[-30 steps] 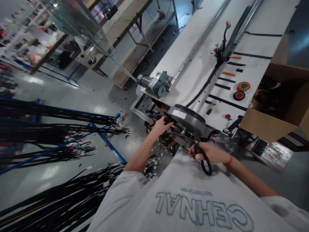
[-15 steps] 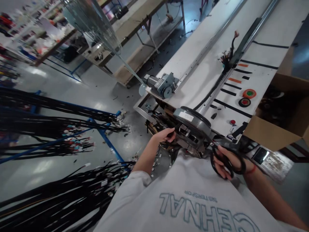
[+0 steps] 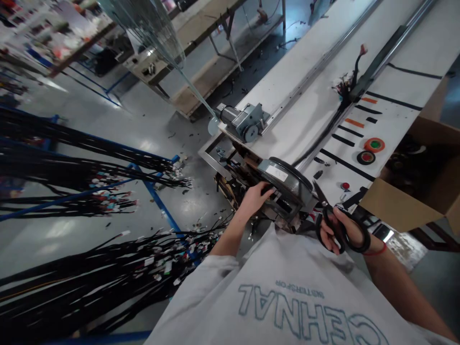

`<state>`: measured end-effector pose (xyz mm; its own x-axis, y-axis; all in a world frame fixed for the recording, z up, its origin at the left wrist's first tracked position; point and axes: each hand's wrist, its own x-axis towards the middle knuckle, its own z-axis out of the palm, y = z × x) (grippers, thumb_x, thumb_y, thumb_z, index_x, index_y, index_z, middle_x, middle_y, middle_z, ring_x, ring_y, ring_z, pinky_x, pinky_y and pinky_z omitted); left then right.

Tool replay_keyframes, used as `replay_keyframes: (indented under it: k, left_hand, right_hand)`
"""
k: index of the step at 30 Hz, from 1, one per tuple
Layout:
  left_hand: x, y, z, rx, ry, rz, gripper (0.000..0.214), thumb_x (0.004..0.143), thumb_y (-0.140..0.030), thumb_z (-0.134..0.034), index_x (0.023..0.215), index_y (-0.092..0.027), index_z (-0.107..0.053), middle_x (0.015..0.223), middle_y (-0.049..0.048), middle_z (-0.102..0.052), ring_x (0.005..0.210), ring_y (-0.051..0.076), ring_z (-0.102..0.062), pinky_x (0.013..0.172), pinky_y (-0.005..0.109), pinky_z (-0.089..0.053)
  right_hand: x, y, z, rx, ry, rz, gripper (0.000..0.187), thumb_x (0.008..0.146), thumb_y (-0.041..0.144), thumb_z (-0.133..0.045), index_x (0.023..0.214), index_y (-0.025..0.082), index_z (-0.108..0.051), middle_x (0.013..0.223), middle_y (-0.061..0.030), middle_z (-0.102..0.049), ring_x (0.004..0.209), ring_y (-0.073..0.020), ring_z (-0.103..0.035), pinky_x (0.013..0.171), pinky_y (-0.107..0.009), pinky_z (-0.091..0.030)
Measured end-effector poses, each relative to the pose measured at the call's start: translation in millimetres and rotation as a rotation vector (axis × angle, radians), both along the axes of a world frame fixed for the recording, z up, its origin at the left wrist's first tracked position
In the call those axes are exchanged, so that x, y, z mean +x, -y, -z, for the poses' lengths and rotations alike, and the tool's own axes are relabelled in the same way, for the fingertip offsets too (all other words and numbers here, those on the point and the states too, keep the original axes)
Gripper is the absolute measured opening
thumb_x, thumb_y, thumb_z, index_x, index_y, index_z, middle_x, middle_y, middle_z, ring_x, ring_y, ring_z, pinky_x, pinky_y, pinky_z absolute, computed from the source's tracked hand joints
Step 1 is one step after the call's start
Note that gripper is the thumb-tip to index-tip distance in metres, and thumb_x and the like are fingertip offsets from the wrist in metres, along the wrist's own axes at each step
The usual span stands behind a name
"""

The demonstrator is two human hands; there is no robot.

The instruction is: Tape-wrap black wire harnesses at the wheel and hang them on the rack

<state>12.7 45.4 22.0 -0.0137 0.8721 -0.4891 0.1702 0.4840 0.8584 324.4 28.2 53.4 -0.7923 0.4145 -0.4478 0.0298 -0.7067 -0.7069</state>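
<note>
My right hand is closed through the black handles of a pair of scissors, blades pointing up towards the bench end. My left hand reaches under the end of the long white bench, fingers curled on dark parts beside a round grey machine housing; what the fingers grip is hidden. A black wire harness lies along the rail on the bench.
A grey motor unit sits at the bench corner. Tape rolls lie on the bench, with an open cardboard box at right. Blue racks hung with black harness bundles fill the left floor area.
My right hand has swung from my chest out to the right and up, the scissors now raised with blades pointing upward. My left hand stayed at the bench end. The view shifted slightly.
</note>
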Motion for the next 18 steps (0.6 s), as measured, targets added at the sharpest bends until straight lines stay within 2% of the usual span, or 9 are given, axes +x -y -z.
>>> replay_keyframes:
  k: [2,3,4,6,8,10,12,15,18]
  left_hand:
    - [-2,20,-3.2,0.11,-0.226,-0.141,0.025,0.083,-0.04,-0.068,0.094,-0.018,-0.067,0.077,0.0026,-0.071,0.07,0.015,-0.064,0.068,0.024,-0.051]
    - [-1,31,0.1,0.079,-0.267,-0.143,0.027,0.085,-0.042,-0.066,0.094,-0.017,-0.066,0.08,0.0037,-0.072,0.069,0.015,-0.066,0.066,0.024,-0.051]
    - [3,41,7.2,-0.018,-0.234,-0.092,0.029,0.086,-0.044,-0.064,0.095,-0.016,-0.065,0.08,0.0047,-0.073,0.066,0.015,-0.067,0.062,0.024,-0.051]
    - [20,56,31.5,-0.282,-0.045,0.033,0.032,0.086,-0.042,-0.066,0.1,-0.014,-0.062,0.085,0.0071,-0.075,0.062,0.015,-0.069,0.054,0.022,-0.049]
    - [46,60,61.0,-0.369,0.081,0.005,0.03,0.084,-0.035,-0.07,0.101,-0.013,-0.06,0.092,0.0102,-0.076,0.073,0.016,-0.072,0.059,0.022,-0.052]
    - [70,58,84.8,-0.342,0.12,-0.064,0.026,0.084,-0.031,-0.072,0.097,-0.011,-0.06,0.094,0.0124,-0.075,0.085,0.018,-0.074,0.068,0.023,-0.055]
    - [85,54,96.4,-0.308,0.141,-0.122,0.027,0.084,-0.03,-0.072,0.098,-0.011,-0.06,0.097,0.0132,-0.075,0.091,0.02,-0.074,0.071,0.024,-0.056]
    - [80,50,92.1,-0.338,0.179,-0.138,0.033,0.082,-0.034,-0.074,0.103,-0.013,-0.06,0.105,0.0134,-0.075,0.091,0.021,-0.074,0.07,0.025,-0.056]
    - [48,49,76.6,-0.422,0.181,-0.053,0.035,0.078,-0.039,-0.076,0.098,-0.013,-0.063,0.104,0.0138,-0.075,0.089,0.022,-0.074,0.071,0.026,-0.056]
  right_hand:
    - [6,-8,0.3,0.056,0.074,0.129,0.069,0.075,0.091,-0.035,0.062,0.023,-0.042,0.055,-0.0071,-0.062,0.038,-0.0156,-0.053,0.037,-0.026,-0.038]
    - [9,-13,2.6,0.086,0.148,0.211,0.069,0.073,0.091,-0.035,0.061,0.023,-0.043,0.055,-0.0071,-0.061,0.04,-0.0162,-0.053,0.038,-0.028,-0.04]
    - [13,-17,6.3,0.119,0.247,0.294,0.068,0.073,0.09,-0.036,0.061,0.023,-0.044,0.054,-0.0066,-0.06,0.041,-0.0165,-0.053,0.04,-0.028,-0.041]
    - [19,-23,16.9,0.188,0.487,0.441,0.063,0.076,0.084,-0.043,0.061,0.023,-0.046,0.05,-0.0038,-0.056,0.041,-0.0157,-0.052,0.041,-0.028,-0.041]
    - [25,-28,29.7,0.261,0.669,0.503,0.056,0.077,0.076,-0.053,0.062,0.023,-0.049,0.048,-0.0006,-0.052,0.041,-0.0141,-0.049,0.042,-0.026,-0.04]
    - [28,-32,42.5,0.31,0.723,0.479,0.052,0.078,0.072,-0.057,0.063,0.023,-0.049,0.048,0.0006,-0.051,0.042,-0.0137,-0.049,0.044,-0.025,-0.04]
    - [27,-39,54.3,0.34,0.747,0.41,0.052,0.081,0.071,-0.054,0.063,0.022,-0.049,0.05,-0.0005,-0.053,0.044,-0.0151,-0.052,0.046,-0.026,-0.042]
    - [17,-58,68.2,0.476,1.028,0.273,0.044,0.084,0.061,-0.058,0.07,0.02,-0.057,0.063,-0.0074,-0.062,0.061,-0.0215,-0.062,0.056,-0.029,-0.046]
    - [6,-83,73.9,0.631,1.307,0.089,0.035,0.086,0.047,-0.061,0.087,0.012,-0.067,0.09,-0.0183,-0.07,0.09,-0.0284,-0.067,0.075,-0.031,-0.049]
